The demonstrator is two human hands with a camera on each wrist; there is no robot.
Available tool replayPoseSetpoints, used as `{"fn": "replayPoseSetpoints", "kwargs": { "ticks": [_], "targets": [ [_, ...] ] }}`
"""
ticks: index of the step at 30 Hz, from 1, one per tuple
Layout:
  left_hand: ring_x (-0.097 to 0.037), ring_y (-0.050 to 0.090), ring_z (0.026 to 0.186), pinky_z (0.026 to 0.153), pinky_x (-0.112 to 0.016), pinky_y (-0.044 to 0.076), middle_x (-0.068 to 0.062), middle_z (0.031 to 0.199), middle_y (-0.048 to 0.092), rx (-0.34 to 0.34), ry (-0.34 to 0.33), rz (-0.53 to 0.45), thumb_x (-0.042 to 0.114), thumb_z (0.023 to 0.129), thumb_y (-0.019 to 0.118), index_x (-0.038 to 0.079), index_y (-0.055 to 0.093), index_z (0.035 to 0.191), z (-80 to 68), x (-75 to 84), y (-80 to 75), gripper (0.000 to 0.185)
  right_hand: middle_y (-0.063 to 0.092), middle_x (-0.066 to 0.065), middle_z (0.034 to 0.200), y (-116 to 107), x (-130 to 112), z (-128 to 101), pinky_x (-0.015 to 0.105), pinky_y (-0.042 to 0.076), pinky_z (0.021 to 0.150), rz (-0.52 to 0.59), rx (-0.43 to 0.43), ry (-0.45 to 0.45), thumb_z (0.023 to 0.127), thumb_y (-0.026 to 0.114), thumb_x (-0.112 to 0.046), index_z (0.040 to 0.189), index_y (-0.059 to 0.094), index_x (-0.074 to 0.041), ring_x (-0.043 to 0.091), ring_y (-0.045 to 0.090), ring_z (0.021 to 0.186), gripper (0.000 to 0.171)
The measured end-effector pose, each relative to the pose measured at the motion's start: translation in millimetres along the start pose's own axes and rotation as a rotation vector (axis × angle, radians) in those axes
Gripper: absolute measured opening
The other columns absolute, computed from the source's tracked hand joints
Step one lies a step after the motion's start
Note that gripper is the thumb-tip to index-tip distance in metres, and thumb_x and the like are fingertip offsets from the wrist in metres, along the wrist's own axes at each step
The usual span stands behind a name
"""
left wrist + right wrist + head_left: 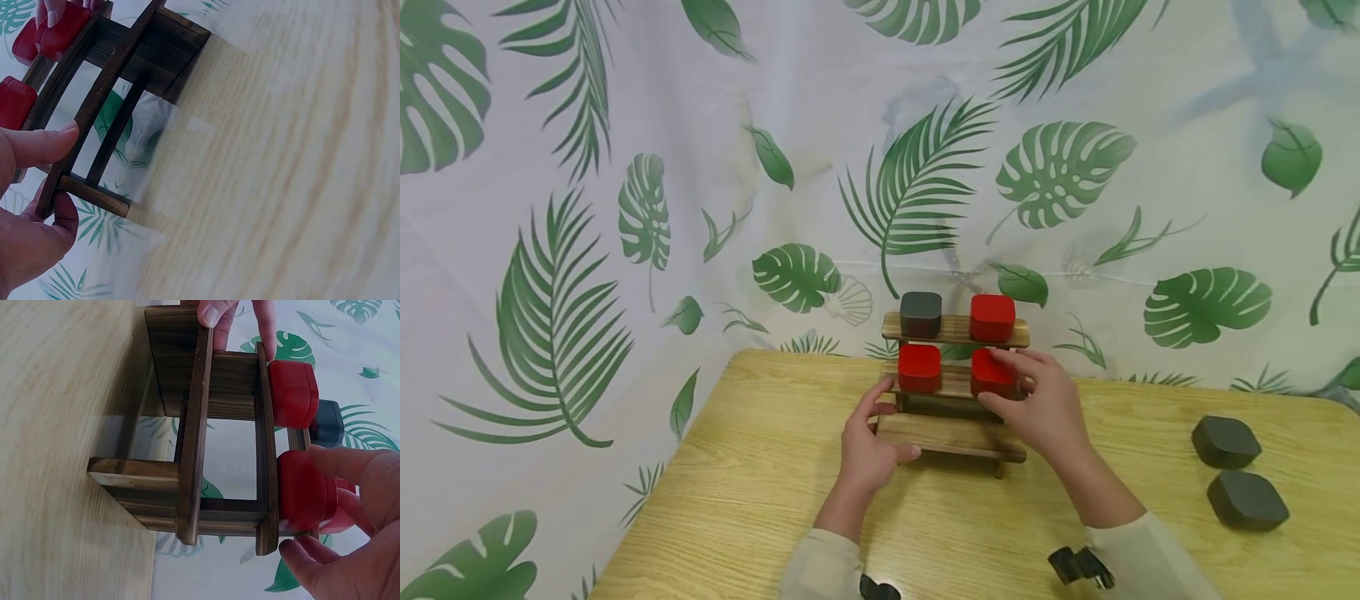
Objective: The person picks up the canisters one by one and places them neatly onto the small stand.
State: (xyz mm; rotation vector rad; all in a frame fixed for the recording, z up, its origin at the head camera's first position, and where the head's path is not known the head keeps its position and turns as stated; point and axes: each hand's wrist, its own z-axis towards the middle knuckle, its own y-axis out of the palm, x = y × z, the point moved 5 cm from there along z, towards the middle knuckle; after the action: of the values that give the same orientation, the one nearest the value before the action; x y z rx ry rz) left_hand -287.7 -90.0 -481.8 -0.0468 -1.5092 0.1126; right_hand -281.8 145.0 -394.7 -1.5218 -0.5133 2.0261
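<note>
A leaf-print cloth [625, 167] hangs behind the wooden table [737, 500]. Near its back edge stands a 3-step wooden rack [951, 433]. The left hand [867, 454] grips the rack's left end, thumb and fingers curled around the lowest step. The middle step carries 2 red boxes: the left one [919, 367] stands free, and the right hand [1041, 408] pinches the right one [991, 375] between thumb and fingers. The top step holds 1 dark box [921, 314] and 1 red box [992, 317]. Well apart at the right lie 2 dark boxes [1225, 442].
</note>
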Motion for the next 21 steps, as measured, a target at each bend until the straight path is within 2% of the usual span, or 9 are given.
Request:
{"fn": "replayPoseSetpoints", "kwargs": {
  "ticks": [8, 15, 21],
  "targets": [
    [-0.033, 0.048, 0.106, 0.067, -0.035, 0.052, -0.005, 0.119, 0.056, 0.004, 0.002, 0.004, -0.020, 0.061, 0.083, 0.038, 0.056, 0.139, -0.2, 1.5, 0.2, 0.101, 0.053, 0.018, 0.135, -8.7, 5.8, -6.7, 0.053, 0.047, 0.096, 0.036, 0.038, -0.043, 0.082, 0.084, -0.011, 0.139, 0.061, -0.008, 0.039, 0.051, 0.121, 0.061],
    [-0.033, 0.048, 0.104, 0.059, -0.033, 0.051, -0.007, 0.119, 0.055, 0.003, 0.000, -0.006, -0.021, 0.061, 0.082, 0.036, 0.056, 0.140, -1.2, 3.3, 0.3, 0.102, 0.055, 0.019, 0.134, -16.3, 14.9, -15.1, 0.055, 0.047, 0.095, 0.068, 0.089, -0.060, 0.082, 0.083, -0.008, 0.139, 0.060, -0.007, 0.042, 0.054, 0.114, 0.061],
    [-0.032, 0.047, 0.104, 0.061, -0.033, 0.052, -0.007, 0.120, 0.055, -0.004, 0.000, -0.002, -0.020, 0.061, 0.083, 0.035, 0.056, 0.140, -1.8, 4.7, 0.1, 0.100, 0.055, 0.019, 0.135, -22.5, 24.9, -21.1, 0.055, 0.048, 0.094, 0.067, 0.124, -0.064, 0.082, 0.084, -0.009, 0.139, 0.060, -0.007, 0.041, 0.056, 0.114, 0.062]
  ]
}}
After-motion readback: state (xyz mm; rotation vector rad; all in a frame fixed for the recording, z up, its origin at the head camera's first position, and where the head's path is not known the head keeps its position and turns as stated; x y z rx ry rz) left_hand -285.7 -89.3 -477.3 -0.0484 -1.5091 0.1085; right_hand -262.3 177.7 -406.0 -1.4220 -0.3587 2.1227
